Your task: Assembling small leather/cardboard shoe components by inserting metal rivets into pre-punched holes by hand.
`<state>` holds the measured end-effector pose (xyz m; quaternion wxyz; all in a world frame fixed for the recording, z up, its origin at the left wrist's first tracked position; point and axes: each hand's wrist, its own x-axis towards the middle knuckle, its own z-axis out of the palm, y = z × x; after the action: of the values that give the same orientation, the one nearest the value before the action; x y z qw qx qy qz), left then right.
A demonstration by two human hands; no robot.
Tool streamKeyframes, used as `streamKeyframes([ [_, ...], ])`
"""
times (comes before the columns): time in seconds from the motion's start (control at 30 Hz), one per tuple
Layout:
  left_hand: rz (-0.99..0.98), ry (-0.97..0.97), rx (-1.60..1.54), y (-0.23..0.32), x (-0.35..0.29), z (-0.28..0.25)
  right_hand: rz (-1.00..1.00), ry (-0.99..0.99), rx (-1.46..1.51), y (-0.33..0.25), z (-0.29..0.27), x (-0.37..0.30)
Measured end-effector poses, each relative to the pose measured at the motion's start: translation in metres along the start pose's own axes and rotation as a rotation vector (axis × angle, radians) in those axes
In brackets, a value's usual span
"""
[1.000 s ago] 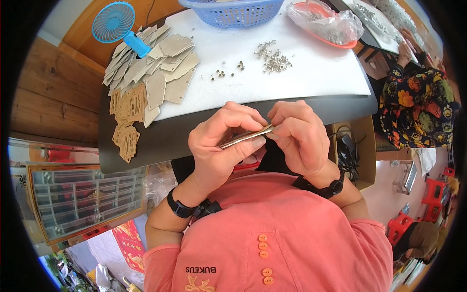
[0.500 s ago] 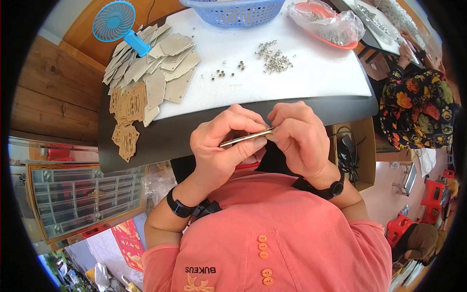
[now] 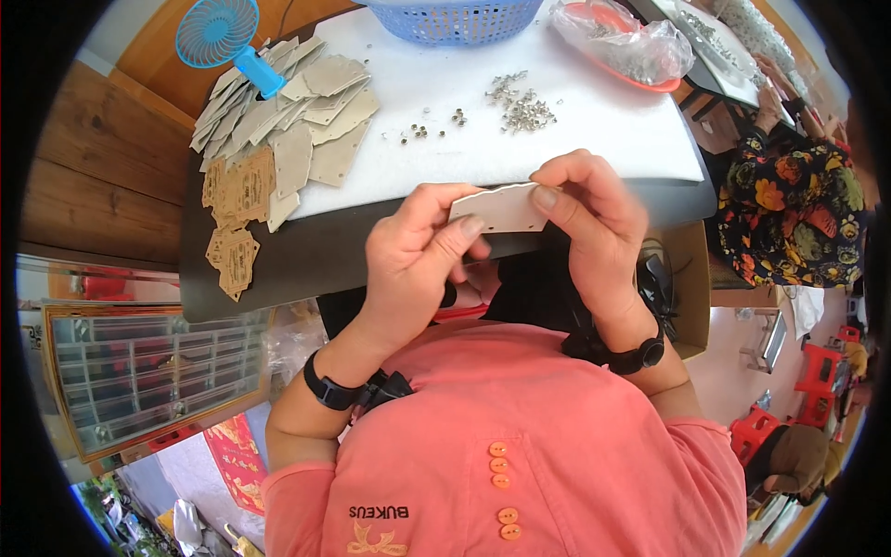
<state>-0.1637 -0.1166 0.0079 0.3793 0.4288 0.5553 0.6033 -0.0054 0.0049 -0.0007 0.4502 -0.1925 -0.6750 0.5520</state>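
Observation:
Between my two hands, just over the table's near edge, a thin off-white plate (image 3: pixel 501 210) with a wavy edge and small holes is held up with its pale face showing. My left hand (image 3: pixel 422 237) is closed on its left end, thumb on the face. My right hand (image 3: pixel 594 209) pinches the upper right corner between thumb and fingers; whether a small metal piece sits there I cannot make out. Small silver metal fasteners (image 3: pixel 527 113) lie in a loose heap beyond my hands. Left of them are several small dark-topped metal pieces (image 3: pixel 422 132).
At the left are a pile of similar plates (image 3: pixel 320 102), brown printed plates (image 3: pixel 239 190) and a blue fan (image 3: pixel 232 51). A blue basket (image 3: pixel 455 23) and a red tray (image 3: pixel 664 85) with bagged metal parts stand at the back. Another person in a flowered top (image 3: pixel 789 200) works at the right.
The plate has been tilted from edge-on so that its pale face now shows. Both hands moved slightly away from my body, and my right hand shifted onto the plate's upper right corner.

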Motion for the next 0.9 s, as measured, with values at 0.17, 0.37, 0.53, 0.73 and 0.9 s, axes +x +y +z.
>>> streamKeyframes([
  [0.17,0.078,0.057,0.042,-0.006,-0.001,-0.003,0.190,-0.025,0.184,-0.005,0.008,-0.002],
  [0.37,0.086,0.072,-0.015,-0.010,0.001,-0.001,0.164,-0.073,0.090,-0.012,0.008,0.000],
  [0.53,0.128,-0.043,0.006,-0.017,-0.001,0.004,0.159,-0.018,-0.092,0.003,0.004,0.001],
  [0.73,-0.080,0.008,-0.126,-0.008,0.008,-0.003,0.075,-0.142,-0.548,-0.001,-0.030,0.057],
  [0.9,-0.181,0.003,-0.247,-0.003,0.012,-0.005,-0.221,-0.080,-1.158,0.026,-0.062,0.112],
])
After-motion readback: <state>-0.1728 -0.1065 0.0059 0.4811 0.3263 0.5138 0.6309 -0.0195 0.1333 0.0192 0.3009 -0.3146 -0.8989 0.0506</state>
